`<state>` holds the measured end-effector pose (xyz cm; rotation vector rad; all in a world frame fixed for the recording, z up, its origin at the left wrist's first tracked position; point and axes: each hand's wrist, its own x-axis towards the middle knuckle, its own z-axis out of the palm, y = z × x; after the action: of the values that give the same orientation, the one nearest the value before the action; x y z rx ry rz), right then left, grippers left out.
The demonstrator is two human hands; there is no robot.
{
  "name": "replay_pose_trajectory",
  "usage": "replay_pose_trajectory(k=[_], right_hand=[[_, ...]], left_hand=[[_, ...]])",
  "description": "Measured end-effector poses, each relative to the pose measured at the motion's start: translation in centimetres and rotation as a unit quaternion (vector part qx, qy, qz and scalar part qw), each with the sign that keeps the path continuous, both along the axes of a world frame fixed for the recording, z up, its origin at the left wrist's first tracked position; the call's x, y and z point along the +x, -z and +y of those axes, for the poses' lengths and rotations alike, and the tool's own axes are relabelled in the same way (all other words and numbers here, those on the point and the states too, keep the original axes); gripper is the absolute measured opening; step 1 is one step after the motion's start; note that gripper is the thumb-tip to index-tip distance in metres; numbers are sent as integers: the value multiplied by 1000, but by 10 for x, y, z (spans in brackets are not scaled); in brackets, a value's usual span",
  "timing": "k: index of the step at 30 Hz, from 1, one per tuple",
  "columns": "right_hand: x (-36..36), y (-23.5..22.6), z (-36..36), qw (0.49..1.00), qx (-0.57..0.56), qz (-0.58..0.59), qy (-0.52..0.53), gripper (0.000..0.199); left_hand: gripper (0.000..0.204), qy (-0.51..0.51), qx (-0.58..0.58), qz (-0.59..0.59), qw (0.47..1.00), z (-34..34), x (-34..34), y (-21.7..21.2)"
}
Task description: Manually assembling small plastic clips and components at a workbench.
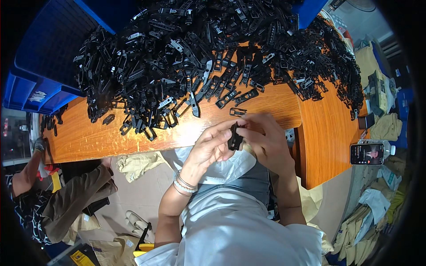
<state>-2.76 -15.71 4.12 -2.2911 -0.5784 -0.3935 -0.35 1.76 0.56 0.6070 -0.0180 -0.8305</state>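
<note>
Just off the table's front edge, my left hand [212, 144] grips a small black plastic part [235, 137] between thumb and fingers, holding it upright. My right hand [265, 139] meets it from the other side, its fingers bent against the part's right side and top. What else the right fingers may hold is hidden. Beyond my hands, a loose black plastic frame [238, 111] lies on the wooden table [168, 137]. Behind it spreads a big heap of similar black plastic parts [146, 66], a few with shiny grey faces.
Blue plastic crates [40, 88] stand at the left. A smaller-framed heap of black parts [341, 66] runs along the right. A phone [367, 154] with a lit screen is at the right side. Another person's arm [29, 173] shows at far left. Brown sacks [120, 250] lie on the floor.
</note>
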Motion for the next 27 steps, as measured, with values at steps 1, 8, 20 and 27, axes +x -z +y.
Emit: replay_pose_trajectory(k=[1, 8, 20, 27], right_hand=[[-3, -4, 0, 1000, 28, 13, 2, 20], [-17, 11, 17, 990, 107, -4, 96, 21], [-25, 9, 14, 985, 95, -35, 143, 19], [-17, 10, 13, 991, 100, -33, 78, 19]], left_hand=[[39, 0, 0, 0, 1000, -2, 0, -1], [36, -52, 213, -256, 942, -5, -2, -10], [35, -105, 253, -307, 911, -7, -7, -3], [33, -88, 115, -208, 967, -2, -5, 1]])
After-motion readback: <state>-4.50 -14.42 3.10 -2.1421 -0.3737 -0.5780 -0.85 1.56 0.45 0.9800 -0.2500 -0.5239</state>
